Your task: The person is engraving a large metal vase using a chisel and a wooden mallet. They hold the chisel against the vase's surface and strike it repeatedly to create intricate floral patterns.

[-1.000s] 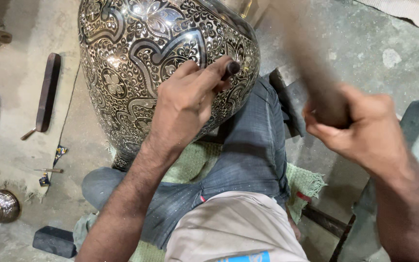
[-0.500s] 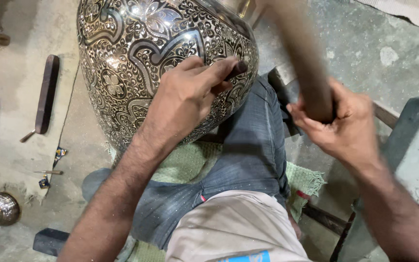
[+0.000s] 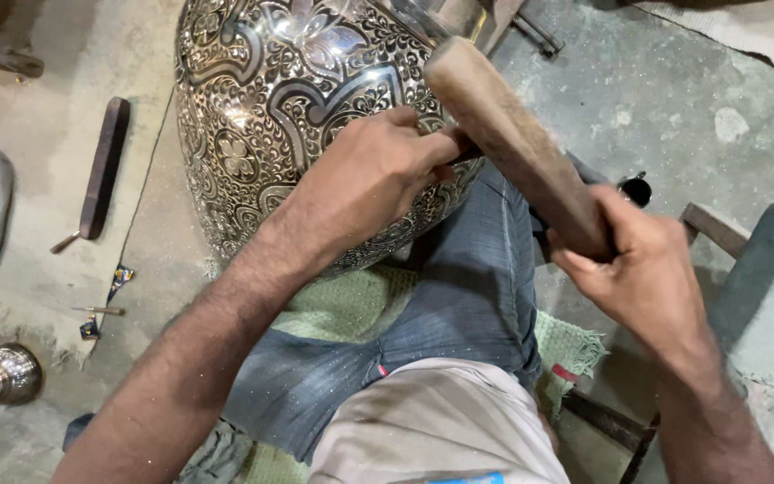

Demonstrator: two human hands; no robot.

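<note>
I see no packages, signs or screens from here. The only label-like thing is a small blue printed patch (image 3: 469, 479) at the bottom edge, on the light grey shirt hem.

Dusty concrete floor (image 3: 674, 108) under green mat (image 3: 333, 309), dark file (image 3: 103, 168), engraved vase (image 3: 297, 108).
</note>
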